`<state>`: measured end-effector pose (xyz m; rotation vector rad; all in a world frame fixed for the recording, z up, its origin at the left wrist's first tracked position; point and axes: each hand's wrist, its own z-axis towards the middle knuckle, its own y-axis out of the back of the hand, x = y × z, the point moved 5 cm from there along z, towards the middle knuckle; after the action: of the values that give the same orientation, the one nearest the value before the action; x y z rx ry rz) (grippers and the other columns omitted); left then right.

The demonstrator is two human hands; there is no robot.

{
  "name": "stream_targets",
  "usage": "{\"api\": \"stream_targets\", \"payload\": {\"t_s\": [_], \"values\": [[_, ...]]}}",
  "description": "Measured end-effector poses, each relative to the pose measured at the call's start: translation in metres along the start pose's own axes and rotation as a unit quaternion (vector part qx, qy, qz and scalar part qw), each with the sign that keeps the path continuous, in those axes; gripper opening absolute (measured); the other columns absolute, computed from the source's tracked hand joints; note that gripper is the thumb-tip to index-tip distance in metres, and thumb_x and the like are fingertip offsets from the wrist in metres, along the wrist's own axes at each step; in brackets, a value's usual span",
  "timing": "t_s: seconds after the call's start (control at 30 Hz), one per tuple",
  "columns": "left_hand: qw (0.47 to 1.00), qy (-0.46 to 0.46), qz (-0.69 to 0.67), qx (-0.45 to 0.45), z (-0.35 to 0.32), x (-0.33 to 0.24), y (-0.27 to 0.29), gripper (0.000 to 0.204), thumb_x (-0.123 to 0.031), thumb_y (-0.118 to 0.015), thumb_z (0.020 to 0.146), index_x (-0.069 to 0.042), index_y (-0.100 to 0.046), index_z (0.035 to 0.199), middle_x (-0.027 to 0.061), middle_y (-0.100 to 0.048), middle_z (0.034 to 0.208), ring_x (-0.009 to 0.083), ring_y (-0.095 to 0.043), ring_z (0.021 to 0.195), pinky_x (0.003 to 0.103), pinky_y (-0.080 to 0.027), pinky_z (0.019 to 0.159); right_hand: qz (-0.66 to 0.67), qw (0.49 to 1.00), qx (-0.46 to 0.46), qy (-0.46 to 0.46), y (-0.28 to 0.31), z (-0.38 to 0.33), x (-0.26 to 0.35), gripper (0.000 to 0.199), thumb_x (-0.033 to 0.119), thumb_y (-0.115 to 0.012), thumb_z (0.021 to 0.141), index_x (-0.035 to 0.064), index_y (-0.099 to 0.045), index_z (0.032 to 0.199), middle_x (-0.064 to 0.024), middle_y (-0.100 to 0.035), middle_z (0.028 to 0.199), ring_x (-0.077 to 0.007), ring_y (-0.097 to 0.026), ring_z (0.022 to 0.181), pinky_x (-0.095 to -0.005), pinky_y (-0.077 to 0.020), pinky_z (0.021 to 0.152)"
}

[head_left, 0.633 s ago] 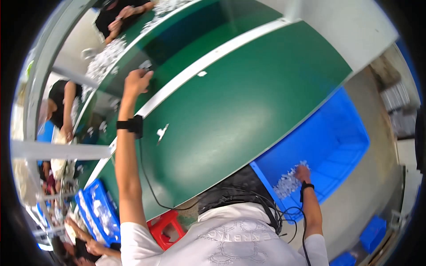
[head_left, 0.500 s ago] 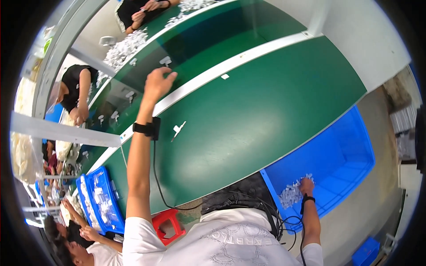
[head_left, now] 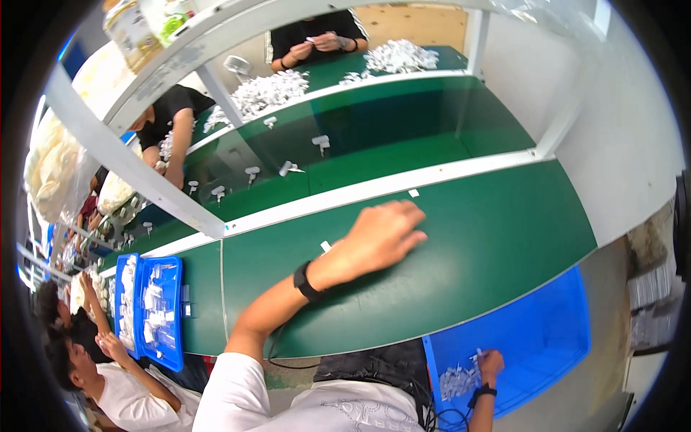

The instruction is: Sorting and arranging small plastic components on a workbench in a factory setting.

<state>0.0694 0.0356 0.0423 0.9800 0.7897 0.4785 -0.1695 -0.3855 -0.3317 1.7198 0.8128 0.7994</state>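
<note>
Okay, far left: seated co-workers (head_left: 108,385), then two blue trays (head_left: 173,349) of white parts on the green counter (head_left: 497,237). A white post (head_left: 151,173) slants down to the counter's rail; beyond it, loose white T-shaped parts (head_left: 321,142). White tab (head_left: 325,246) lies just beside the left wrist. Left hand (head_left: 378,237) is palm down over mid-counter, grip fairly wide, thumb clear of the fingers, nothing seen in it (can't tell if it touches the surface). Second tab (head_left: 414,193) sits just past its fingertips. Far right: heap of white bits (head_left: 455,384) inside the blue bin (head_left: 533,324), one small white piece (head_left: 476,353) above it in the right hand (head_left: 491,365), grip narrow, pinching it.
</note>
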Motion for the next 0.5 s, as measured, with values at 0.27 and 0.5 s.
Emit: {"api": "stream_targets", "payload": {"t_s": [0.27,0.5], "values": [[0.961,-0.127,-0.231,0.086,-0.020,-0.087,-0.033,0.031,-0.026,-0.069,0.086,0.002,-0.063,0.097,0.0186,-0.066,0.086,0.0372,-0.066,0.082,0.046,-0.052,0.067,0.407,0.898,-0.018,0.165,0.218,-0.036,0.081,0.013,0.012,-0.074,0.087,0.0010,-0.067,0.086,-0.0037,-0.065,0.077,-0.0102,-0.064,0.062,-0.0248,-0.0472,0.045],[0.896,-0.051,-0.417,0.146,-0.017,-0.135,-0.107,0.027,-0.023,-0.073,0.080,0.004,-0.068,0.077,0.0135,-0.069,0.068,0.0304,-0.068,0.065,0.040,-0.051,0.057,0.329,0.871,-0.150,0.333,0.309,-0.116,0.191,0.018,0.010,-0.076,0.087,-0.0001,-0.071,0.100,-0.0057,-0.069,0.083,-0.0123,-0.062,0.069,-0.0248,-0.0507,0.061]]}}
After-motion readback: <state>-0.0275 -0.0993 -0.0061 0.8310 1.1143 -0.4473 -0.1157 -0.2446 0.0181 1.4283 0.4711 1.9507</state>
